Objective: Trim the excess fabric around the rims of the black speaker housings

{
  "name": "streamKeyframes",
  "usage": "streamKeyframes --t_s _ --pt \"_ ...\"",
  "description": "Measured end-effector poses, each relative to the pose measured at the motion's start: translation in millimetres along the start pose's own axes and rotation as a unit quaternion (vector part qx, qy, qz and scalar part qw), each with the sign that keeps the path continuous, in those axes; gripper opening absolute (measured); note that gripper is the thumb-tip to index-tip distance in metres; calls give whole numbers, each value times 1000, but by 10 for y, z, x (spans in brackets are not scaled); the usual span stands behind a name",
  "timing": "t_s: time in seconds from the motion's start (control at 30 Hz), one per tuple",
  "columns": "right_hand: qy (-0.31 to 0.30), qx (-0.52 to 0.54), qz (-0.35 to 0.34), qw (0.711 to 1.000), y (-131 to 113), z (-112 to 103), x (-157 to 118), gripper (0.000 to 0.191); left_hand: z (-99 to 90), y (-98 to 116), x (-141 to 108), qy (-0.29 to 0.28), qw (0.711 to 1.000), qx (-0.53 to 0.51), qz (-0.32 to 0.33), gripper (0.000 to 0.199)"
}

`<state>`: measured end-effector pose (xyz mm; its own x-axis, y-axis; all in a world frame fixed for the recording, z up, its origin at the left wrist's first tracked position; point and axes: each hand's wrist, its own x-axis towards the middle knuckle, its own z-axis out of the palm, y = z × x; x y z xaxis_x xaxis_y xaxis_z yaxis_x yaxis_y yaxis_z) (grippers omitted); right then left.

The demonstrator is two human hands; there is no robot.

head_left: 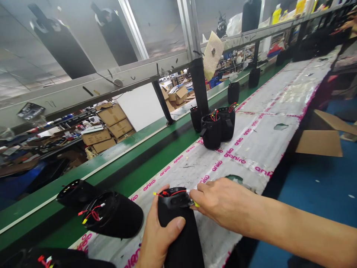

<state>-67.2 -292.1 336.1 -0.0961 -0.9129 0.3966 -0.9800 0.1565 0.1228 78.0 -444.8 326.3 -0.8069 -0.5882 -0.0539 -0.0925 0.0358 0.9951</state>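
My left hand [163, 234] is wrapped round a black cylindrical housing [182, 238], its thumb on the near side. Red wires [166, 193] with red and yellow connectors stick out of the housing's open top. At the right side of that rim, my right hand [216, 201] is closed in a pinch; a small yellow and metallic bit shows under its fingers, too hidden to name. Left of my hands, another black housing [119, 214] lies tilted with red wires at its opening.
A dark housing [79, 191] lies on the green conveyor [150, 162]. Several black housings [212, 134] stand farther along the plastic-covered table [251, 137]. A metal post [199, 85] rises behind them. An open cardboard box [319, 143] is at right.
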Motion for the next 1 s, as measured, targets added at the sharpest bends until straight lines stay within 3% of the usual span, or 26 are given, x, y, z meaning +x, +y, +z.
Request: streamKeyframes --t_s 0.13,0.23,0.4,0.53,0.67,0.77,0.9,1.0 --pt "-5 36 -6 999 16 24 -44 10 19 6 22 -13 1000 13 1 95" --pt "42 145 0 989 11 152 -140 15 26 24 8 -29 999 -15 6 97" --pt "199 341 66 916 10 231 -243 22 35 48 -53 -20 996 -75 -48 97" --pt "187 364 156 899 32 150 -260 17 30 46 -77 10 994 -91 -57 101" --pt "186 353 137 907 -33 84 -261 16 27 38 -81 18 998 -49 -25 101" --pt "187 313 85 927 -128 9 -212 16 59 40 -76 76 996 26 35 96" --pt "115 179 46 976 -214 -63 -95 15 101 15 -50 188 968 139 93 94" --pt "67 95 43 992 -222 -38 -31 9 78 -31 -27 179 966 157 104 94"
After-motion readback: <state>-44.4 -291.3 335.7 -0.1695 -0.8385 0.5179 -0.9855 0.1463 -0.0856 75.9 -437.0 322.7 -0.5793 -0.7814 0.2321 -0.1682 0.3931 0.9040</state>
